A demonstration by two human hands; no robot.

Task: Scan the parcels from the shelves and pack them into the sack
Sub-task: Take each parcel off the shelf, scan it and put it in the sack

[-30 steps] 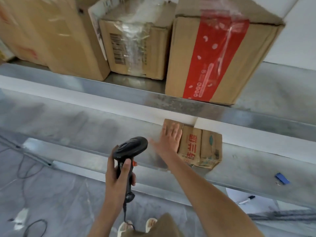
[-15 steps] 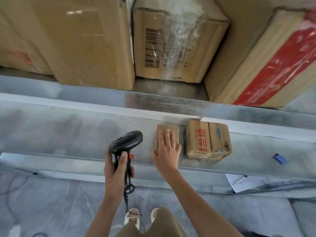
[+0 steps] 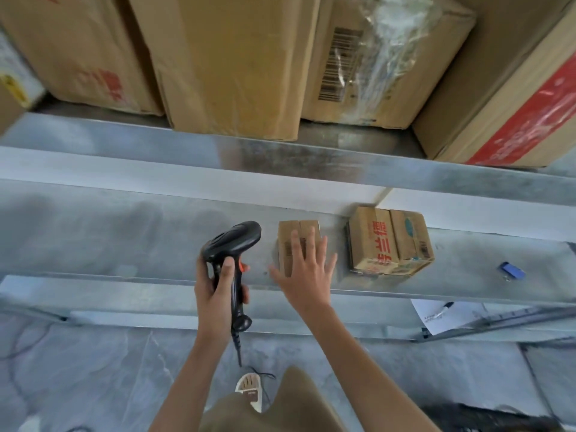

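Two hands at work over galvanised lower shelf (image 3: 93, 232). Right hand (image 3: 307, 275) flat, fingers straight and spread, lying on small cardboard parcel (image 3: 288, 244) on shelf, parcel partly under fingertips. Left hand (image 3: 218, 294) curled round handle of black barcode scanner (image 3: 232, 244), just left of parcel. Second small printed box (image 3: 389, 241) apart to right.

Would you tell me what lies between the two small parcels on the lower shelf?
Only bare metal shelf lies between the plain small parcel and the red-printed parcel in the head view.
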